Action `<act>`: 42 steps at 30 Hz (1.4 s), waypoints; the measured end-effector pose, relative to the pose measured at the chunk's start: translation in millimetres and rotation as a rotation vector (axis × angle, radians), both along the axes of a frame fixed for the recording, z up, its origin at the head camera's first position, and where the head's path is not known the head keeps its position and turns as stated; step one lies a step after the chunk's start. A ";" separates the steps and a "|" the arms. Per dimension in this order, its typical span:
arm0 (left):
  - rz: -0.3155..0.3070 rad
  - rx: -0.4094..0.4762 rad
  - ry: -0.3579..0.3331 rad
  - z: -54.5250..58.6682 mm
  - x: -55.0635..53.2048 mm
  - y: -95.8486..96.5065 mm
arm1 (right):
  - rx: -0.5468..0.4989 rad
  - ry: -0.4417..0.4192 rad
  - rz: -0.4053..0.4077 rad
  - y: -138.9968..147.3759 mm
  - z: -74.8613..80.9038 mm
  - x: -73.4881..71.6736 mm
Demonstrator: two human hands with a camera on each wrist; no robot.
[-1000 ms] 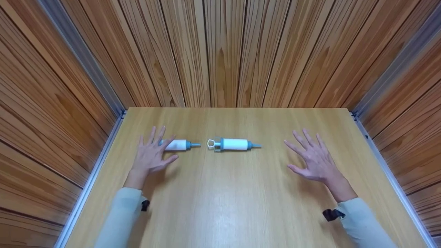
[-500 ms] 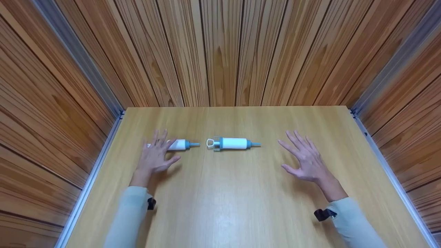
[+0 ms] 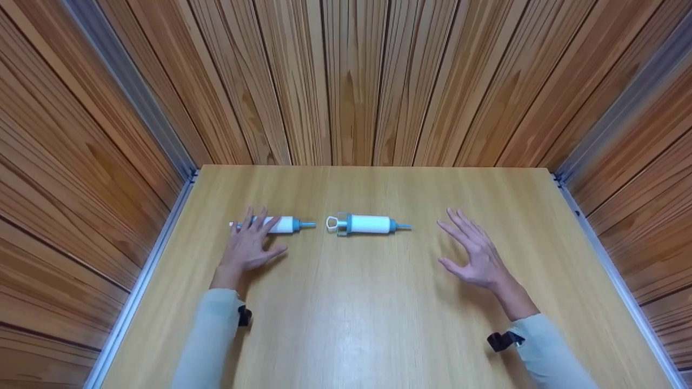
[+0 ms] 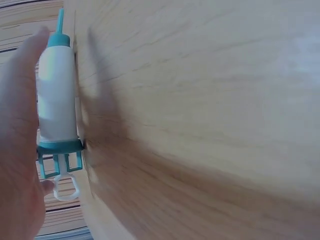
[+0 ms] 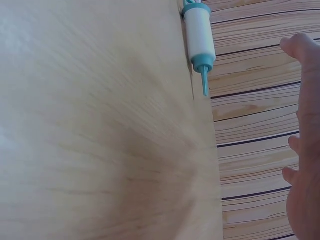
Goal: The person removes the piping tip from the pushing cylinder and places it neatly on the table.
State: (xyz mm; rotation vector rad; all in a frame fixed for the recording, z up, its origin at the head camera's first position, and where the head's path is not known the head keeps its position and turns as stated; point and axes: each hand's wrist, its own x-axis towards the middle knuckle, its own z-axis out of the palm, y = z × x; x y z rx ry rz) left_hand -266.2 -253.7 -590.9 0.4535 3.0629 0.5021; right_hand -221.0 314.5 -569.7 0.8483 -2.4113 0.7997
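Observation:
Two white syringes with blue-green ends lie in a row on the wooden table, nozzles pointing right. My left hand (image 3: 248, 246), fingers spread and straight, is over the left syringe (image 3: 282, 225) and hides part of its barrel and flange. In the left wrist view that syringe (image 4: 57, 95) shows its nozzle, barrel and white ring handle beside the hand. The other syringe (image 3: 370, 224) lies at the table's middle, its ring handle toward the left one. My right hand (image 3: 476, 254) hovers with extended fingers to the right of its nozzle, apart from it and holding nothing.
The light wooden table (image 3: 346, 302) ends at a wood-plank wall (image 3: 351, 81) at the back. Metal rails (image 3: 146, 281) run along its sides below plank side walls. A small black device (image 3: 503, 341) sits on the right sleeve cuff.
My left hand has moved slightly right and nearer, farther along the left syringe. The right hand has shifted a little left and turned slightly on its side. Both syringes lie still.

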 end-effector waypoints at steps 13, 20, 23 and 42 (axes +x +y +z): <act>0.008 -0.018 -0.023 6.9 -8.0 -1.9 | -0.101 -0.033 0.077 -5.5 -1.3 2.4; 0.026 0.071 0.002 2.6 -2.5 -7.6 | -0.173 -0.079 0.127 -7.1 -1.9 4.1; 0.038 0.093 0.012 -0.6 0.3 -8.4 | -0.228 -0.110 0.143 -6.5 -1.3 4.3; 0.029 0.093 0.072 -1.0 2.1 -7.3 | -0.577 -0.361 0.334 -10.5 1.7 2.4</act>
